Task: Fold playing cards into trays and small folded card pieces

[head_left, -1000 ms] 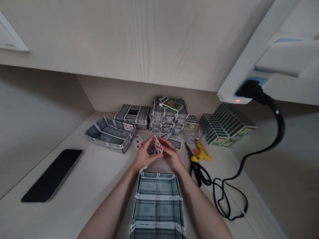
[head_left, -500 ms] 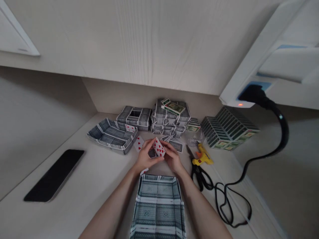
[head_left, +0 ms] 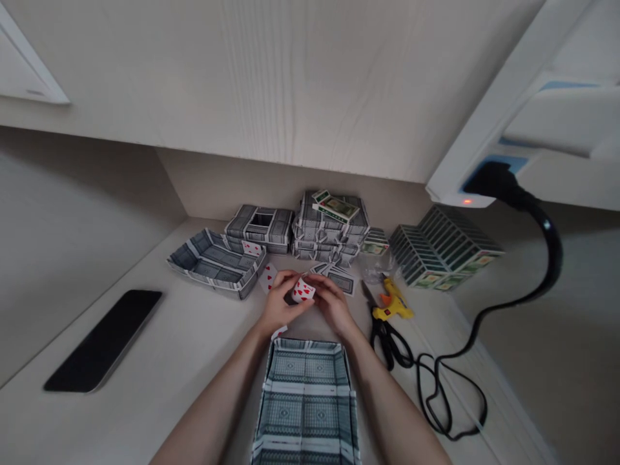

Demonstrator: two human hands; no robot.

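Both my hands meet over the desk, pinching one playing card (head_left: pixel 303 290) with red hearts, which is bent over between them. My left hand (head_left: pixel 277 305) grips its left side and my right hand (head_left: pixel 333 305) its right side, fingers closed on it. Just in front of my wrists lies an open tray (head_left: pixel 307 400) built from grey-backed cards. A loose heart card (head_left: pixel 268 278) lies flat beside my left hand, and a few face-down cards (head_left: pixel 339 278) lie beyond my right hand.
Behind stand another card tray (head_left: pixel 213 261), folded card boxes (head_left: pixel 261 227) and a taller stack (head_left: pixel 332 229). Rows of card packs (head_left: pixel 443 252) sit at the right. A yellow glue gun (head_left: pixel 394 302), black scissors (head_left: pixel 387 336), a black cable (head_left: pixel 455 387) and a phone (head_left: pixel 99 349) lie around.
The heart card stood nearly upright between my fingers; now it is folded down and lower. My hands have closed in a little over it.
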